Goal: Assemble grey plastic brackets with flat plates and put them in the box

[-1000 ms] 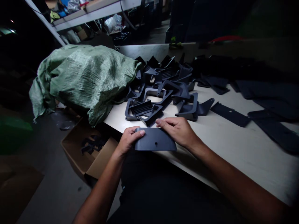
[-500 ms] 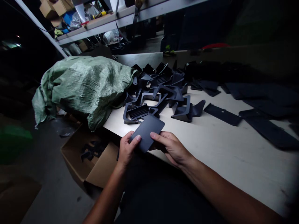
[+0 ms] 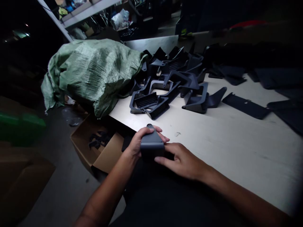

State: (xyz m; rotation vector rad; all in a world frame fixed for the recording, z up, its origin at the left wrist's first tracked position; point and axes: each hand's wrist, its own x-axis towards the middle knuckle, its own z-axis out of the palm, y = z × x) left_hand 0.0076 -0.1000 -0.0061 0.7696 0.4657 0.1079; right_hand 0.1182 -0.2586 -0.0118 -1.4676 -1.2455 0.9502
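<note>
Between my hands, over the near edge of the table, is a dark grey plastic bracket with a tapered tab and a small hole at its tip. My left hand is closed round its left side, thumb on the tab and fingertips showing beyond. On its right side my right hand grips the lower edge, the thumb in front and the fingers partly hidden behind. Several similar brackets lie in a tangled heap on the table beyond my hands.
A green woven sack rests at the table's left end. Below it an open cardboard box holds several dark parts. Flat dark panels lie on the right of the pale table. A shelf stands behind.
The bracket has been turned in my hands, from its flat face showing to its tab pointing away. My left hand has wrapped further round it. The view has shifted lower.
</note>
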